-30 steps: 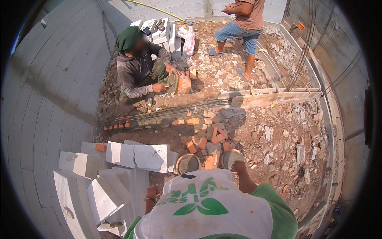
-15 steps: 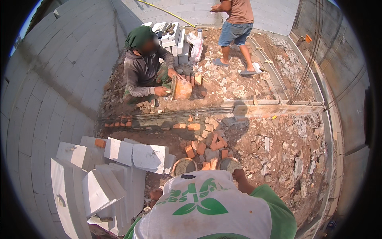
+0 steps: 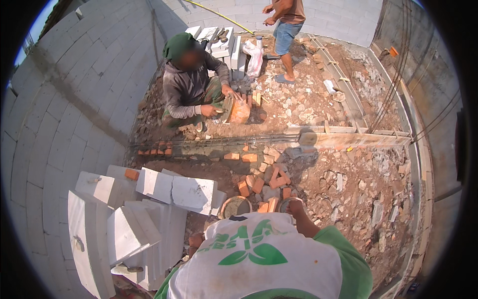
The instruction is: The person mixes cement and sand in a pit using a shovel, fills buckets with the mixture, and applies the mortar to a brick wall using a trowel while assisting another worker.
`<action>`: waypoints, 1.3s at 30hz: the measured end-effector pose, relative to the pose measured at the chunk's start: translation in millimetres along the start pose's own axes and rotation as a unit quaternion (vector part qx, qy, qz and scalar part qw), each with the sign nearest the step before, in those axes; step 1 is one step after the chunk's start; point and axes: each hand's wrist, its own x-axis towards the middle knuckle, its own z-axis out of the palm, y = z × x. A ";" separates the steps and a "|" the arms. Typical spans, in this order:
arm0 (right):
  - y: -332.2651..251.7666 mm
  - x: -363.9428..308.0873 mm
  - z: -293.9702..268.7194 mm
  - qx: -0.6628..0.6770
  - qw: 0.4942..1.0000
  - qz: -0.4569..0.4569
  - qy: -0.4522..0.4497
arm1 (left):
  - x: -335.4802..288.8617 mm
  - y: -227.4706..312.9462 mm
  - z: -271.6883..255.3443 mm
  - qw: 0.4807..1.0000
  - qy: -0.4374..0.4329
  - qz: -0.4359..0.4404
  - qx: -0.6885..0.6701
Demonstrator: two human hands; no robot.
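My right hand [image 3: 296, 207] is closed at the rim of a round bucket [image 3: 284, 205] with grey contents, just beyond my white and green shirt. The shirt hides the near side of that bucket. A second round bucket [image 3: 236, 204], also with grey stuff inside, stands to its left, with orange bricks [image 3: 272, 204] between the two. Of my left arm, only a small patch of skin [image 3: 195, 240] shows beside the shirt, near the white blocks; its fingers are hidden.
Pale blocks [image 3: 191, 193] are piled at left; a trowel [image 3: 128, 269] lies among them. Loose bricks [image 3: 244, 188] and rubble spread ahead. A low formwork beam [image 3: 358, 138] crosses the ground. Beyond it a co-worker [image 3: 191, 87] squats, handling an orange-brown piece; another person [image 3: 289, 35] stands farther back.
My view has shifted slightly, and my right hand has moved forward and left onto the bucket's rim. The standing person has stepped to the left. The squatting co-worker keeps hold of the orange-brown piece.
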 end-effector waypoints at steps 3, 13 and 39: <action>-9.0 -4.4 9.0 -0.457 0.880 -0.130 -0.029 | 6.4 -8.4 -1.3 0.994 -0.003 -0.059 -0.095; 14.0 -31.7 -11.1 -0.636 0.759 -0.142 0.020 | -7.5 -5.0 -5.2 1.000 0.018 0.010 -0.018; 115.0 50.2 -54.9 -0.463 0.875 -0.136 -0.044 | -18.3 -3.2 24.8 0.996 -0.048 0.013 0.070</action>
